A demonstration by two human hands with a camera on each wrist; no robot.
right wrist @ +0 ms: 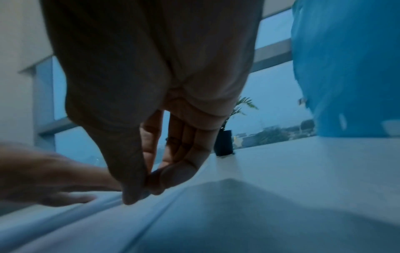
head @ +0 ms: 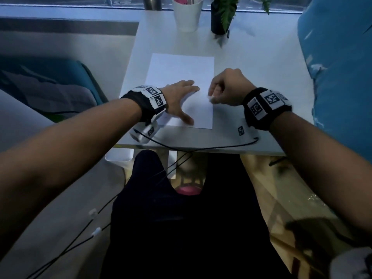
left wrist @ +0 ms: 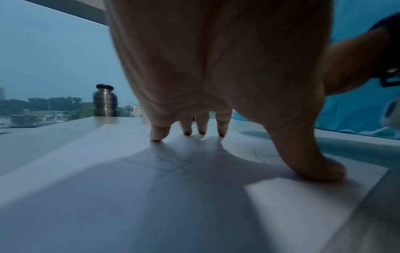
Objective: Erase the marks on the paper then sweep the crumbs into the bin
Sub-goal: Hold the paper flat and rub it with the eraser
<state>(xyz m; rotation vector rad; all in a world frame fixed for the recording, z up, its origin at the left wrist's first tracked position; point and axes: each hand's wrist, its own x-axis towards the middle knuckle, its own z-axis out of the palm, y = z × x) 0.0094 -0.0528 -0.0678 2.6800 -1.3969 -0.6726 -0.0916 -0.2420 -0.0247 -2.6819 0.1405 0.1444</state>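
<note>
Mid-frame, the left hand [head: 179,97] presses flat on the paper [head: 181,71] — the right hand [head: 227,87] pinches a small white eraser [head: 211,99] at its edge.

Right hand [head: 228,88] curled at paper [head: 181,73] right edge; whatever sits between thumb and fingertips [right wrist: 155,186] hidden in all views, small pale spot at knuckles too blurred to name. Pencil marks [left wrist: 171,164] faint under left hand [left wrist: 216,68] shadow, shape unreadable; invisible in head view. Crumbs too small to tell. White tub [head: 118,157] below table [head: 261,63] edge mostly hidden. Cup [head: 187,15], metal bottle [head: 152,3], plant [head: 221,15] cut off by top edge. Blue bulk [head: 340,67] cut off at right.
</note>
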